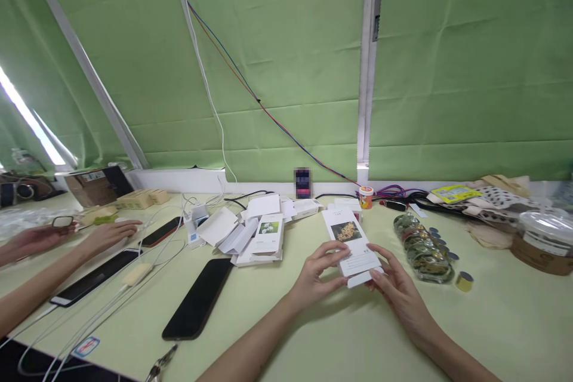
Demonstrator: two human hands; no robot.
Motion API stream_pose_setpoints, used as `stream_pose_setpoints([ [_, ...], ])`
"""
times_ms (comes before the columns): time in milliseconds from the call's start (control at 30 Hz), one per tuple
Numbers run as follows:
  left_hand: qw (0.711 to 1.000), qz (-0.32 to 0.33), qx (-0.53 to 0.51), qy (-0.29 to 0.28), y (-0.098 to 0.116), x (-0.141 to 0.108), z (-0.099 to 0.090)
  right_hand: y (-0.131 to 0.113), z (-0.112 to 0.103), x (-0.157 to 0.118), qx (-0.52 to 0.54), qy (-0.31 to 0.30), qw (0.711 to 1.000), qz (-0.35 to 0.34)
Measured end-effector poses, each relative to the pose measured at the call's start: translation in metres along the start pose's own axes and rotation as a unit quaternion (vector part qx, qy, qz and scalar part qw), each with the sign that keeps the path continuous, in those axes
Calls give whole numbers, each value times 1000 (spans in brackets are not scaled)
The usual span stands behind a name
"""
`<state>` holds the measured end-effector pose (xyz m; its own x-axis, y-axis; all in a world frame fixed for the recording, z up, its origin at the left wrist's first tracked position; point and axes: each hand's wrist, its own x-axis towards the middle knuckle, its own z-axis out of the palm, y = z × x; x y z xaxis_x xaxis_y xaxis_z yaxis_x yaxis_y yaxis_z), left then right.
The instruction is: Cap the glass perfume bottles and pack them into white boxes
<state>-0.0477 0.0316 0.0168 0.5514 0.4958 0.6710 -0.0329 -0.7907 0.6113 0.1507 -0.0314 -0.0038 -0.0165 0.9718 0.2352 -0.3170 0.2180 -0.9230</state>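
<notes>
A slim white cardboard box (353,250) with a picture of yellow-orange flowers tilts above the table, held from both sides. Its near end flap stands out toward me. My left hand (320,271) pinches the box's left edge, thumb near the flap. On the other side my right hand (396,286) grips the lower right corner, with its thumb at the flap. What is inside the box is hidden. Left of my hands lies a pile of white boxes and folded card, topped by a box with a white-flower picture (269,231).
A black phone (199,298) lies to the left. Stacked round tins in clear wrap (423,248), a small yellow cylinder (464,281) and a lidded tub (544,242) are at right. A co-worker's hands (105,236) are at far left among cables and phones.
</notes>
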Motion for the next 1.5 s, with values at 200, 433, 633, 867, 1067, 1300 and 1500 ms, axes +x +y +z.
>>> stream_pose_setpoints([
  [200,1000,13,21,5,0,0,-1,0,-1,-1,17,2,1000,19],
  [433,999,43,32,-1,3,1,0,2,-2,-1,44,6,999,25],
  [633,999,28,27,-5,4,0,0,3,-2,-2,37,21,999,21],
  [867,1000,22,14,-1,10,0,2,-1,2,-3,7,30,1000,4],
  [1067,998,-52,-21,35,10,-5,17,1,1,-2,-24,27,999,-12],
  [1300,995,-76,-36,60,12,-7,23,4,1,-3,-40,17,999,-23],
  [1500,996,-62,-19,53,12,-6,20,3,2,-5,-49,30,998,-30],
])
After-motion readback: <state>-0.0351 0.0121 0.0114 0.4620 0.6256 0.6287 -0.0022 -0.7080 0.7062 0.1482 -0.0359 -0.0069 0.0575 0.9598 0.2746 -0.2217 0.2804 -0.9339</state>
